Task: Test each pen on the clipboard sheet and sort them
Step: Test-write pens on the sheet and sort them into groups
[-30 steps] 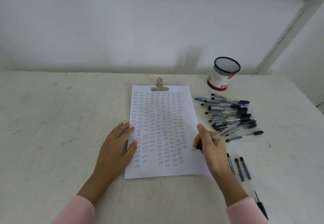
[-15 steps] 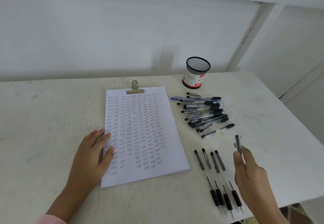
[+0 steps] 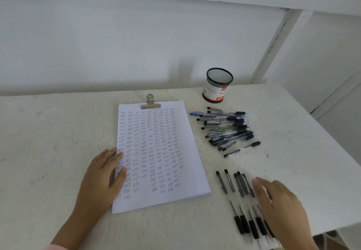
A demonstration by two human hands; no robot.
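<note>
The left hand [image 3: 101,173] is lying flat, straight-fingered, on the paper sheet [image 3: 156,152]. The right hand [image 3: 281,208], loose-fingered and empty, is hiding some slim clear pens [image 3: 239,185].

The sheet [image 3: 156,152] is thin white paper, smooth and matt, and the clip [image 3: 150,103] at its top is shiny metal. The table [image 3: 48,132] is painted white, dull and rough with small marks. The pens [image 3: 226,128] are clear and black shiny plastic, and the cup [image 3: 219,78] is black metal mesh
</note>
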